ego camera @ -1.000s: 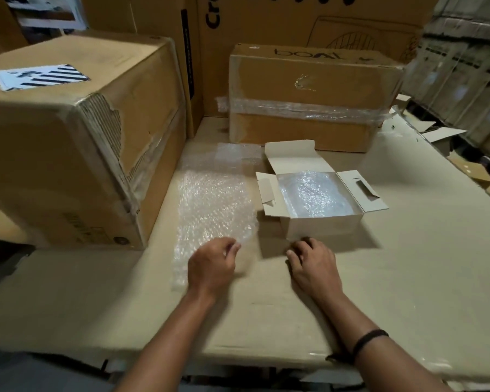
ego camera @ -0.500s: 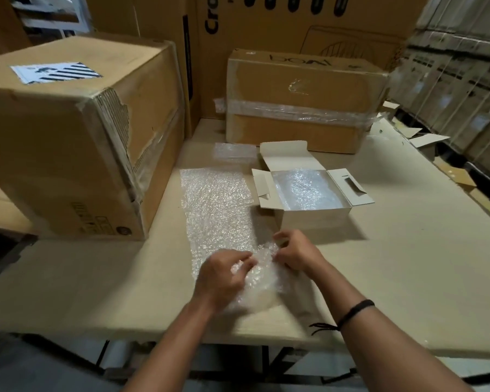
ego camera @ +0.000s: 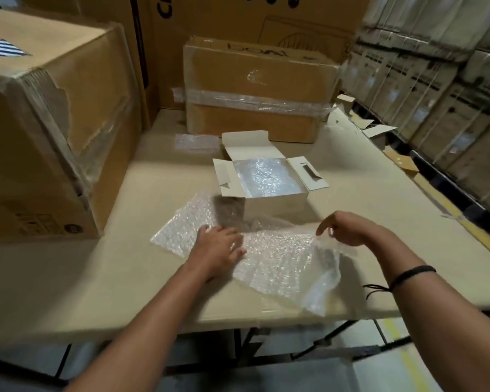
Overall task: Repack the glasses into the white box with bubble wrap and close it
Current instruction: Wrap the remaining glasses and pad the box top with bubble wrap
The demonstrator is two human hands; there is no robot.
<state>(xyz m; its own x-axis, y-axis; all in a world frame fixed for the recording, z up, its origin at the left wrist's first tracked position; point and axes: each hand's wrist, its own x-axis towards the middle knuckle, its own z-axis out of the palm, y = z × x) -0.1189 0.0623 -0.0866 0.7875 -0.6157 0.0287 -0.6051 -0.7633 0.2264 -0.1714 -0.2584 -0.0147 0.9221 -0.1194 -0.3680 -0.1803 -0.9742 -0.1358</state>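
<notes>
The white box (ego camera: 276,204) stands open in the middle of the table, flaps spread, with bubble wrap (ego camera: 262,176) filling its inside. No glasses show through that wrap. A large loose bubble wrap sheet (ego camera: 277,258) lies in front of the box, spread diagonally. My left hand (ego camera: 219,247) rests flat on the sheet's left part with fingers spread. My right hand (ego camera: 348,229) pinches the sheet's right edge and lifts it off the table.
A big brown carton (ego camera: 48,123) stands at the left, a taped carton (ego camera: 258,89) behind the white box. A small folded bubble wrap piece (ego camera: 197,141) lies left of the box's back flap. Stacked cartons (ego camera: 441,89) line the right. The cardboard-covered table's (ego camera: 125,292) edge is close.
The sheet has been swung from lying lengthwise left of the box to spread across in front of it. My right hand has moved right and lifted its edge; my left hand now lies flat.
</notes>
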